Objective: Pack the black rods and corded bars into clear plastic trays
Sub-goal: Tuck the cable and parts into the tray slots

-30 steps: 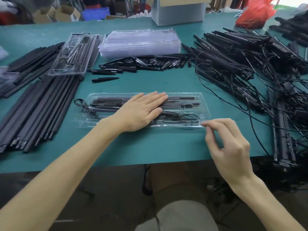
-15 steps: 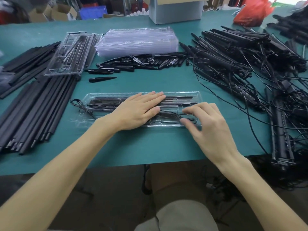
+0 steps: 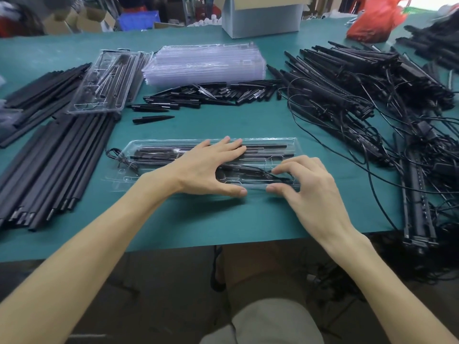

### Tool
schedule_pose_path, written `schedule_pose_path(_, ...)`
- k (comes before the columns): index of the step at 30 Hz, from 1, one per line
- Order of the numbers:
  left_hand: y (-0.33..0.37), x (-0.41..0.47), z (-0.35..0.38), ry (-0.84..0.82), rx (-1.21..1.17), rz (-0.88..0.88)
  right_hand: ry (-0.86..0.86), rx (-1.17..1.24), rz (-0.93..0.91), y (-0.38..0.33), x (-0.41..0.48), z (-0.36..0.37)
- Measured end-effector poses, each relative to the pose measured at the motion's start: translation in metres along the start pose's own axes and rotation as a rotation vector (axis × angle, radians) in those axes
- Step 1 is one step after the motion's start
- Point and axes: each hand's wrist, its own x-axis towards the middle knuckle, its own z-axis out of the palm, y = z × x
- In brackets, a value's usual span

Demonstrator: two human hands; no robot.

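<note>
A clear plastic tray (image 3: 273, 142) lies in the middle of the green table, with black rods and a corded bar (image 3: 263, 153) inside it. My left hand (image 3: 208, 167) lies flat on the tray's middle, fingers straight and thumb at the near rim. My right hand (image 3: 305, 184) is at the tray's right part. Its curled fingertips are on the black cord (image 3: 258, 170), and its thumb is against the near rim, so it pinches the tray's edge. A loop of cord (image 3: 116, 157) sticks out past the tray's left end.
Long black rods (image 3: 49, 165) lie at the left, with a filled tray (image 3: 104, 80) on top of them. A stack of empty trays (image 3: 203, 63) and short black pieces (image 3: 211, 93) sit behind. Tangled corded bars (image 3: 347, 95) fill the right. The table edge (image 3: 248, 234) is close to me.
My right hand came in from the tray's right corner onto the cord inside, then set its thumb on the near rim. My left thumb has spread out to the near rim.
</note>
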Motion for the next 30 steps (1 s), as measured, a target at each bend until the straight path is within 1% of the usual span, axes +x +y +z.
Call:
schedule_pose_path(3,0.001,0.001,-0.003,-0.015,-0.049,-0.018,-0.008,0.029,0.006,0.001,-0.002,-0.001)
schedule_pose_path(6,0.001,0.001,-0.007,-0.039,-0.077,-0.034,0.01,0.045,-0.027,0.001,-0.005,-0.001)
schedule_pose_path(7,0.001,0.001,-0.009,-0.047,-0.082,-0.04,0.039,0.028,-0.047,0.001,-0.008,0.0)
schedule_pose_path(9,0.002,0.001,-0.013,-0.053,-0.111,-0.053,0.158,-0.061,-0.126,0.0,-0.014,0.0)
schedule_pose_path(11,0.002,0.001,-0.017,-0.057,-0.154,-0.062,0.279,-0.155,-0.261,-0.003,-0.023,0.0)
schedule_pose_path(12,0.002,0.002,-0.018,-0.058,-0.17,-0.065,0.293,-0.179,-0.321,-0.004,-0.028,0.002)
schedule_pose_path(14,0.001,0.002,-0.02,-0.057,-0.21,-0.077,0.216,-0.207,-0.374,-0.008,-0.036,0.006)
schedule_pose_path(16,0.001,0.002,-0.021,-0.055,-0.235,-0.08,0.112,-0.262,-0.341,-0.012,-0.042,0.012)
schedule_pose_path(18,0.001,0.001,-0.02,-0.057,-0.23,-0.075,0.052,-0.293,-0.294,-0.016,-0.044,0.016)
schedule_pose_path(25,-0.001,0.003,-0.026,-0.054,-0.291,-0.083,0.015,-0.359,-0.26,-0.017,-0.047,0.016)
schedule_pose_path(30,-0.001,0.002,-0.023,-0.046,-0.305,-0.072,-0.014,-0.412,-0.196,-0.019,-0.047,0.017)
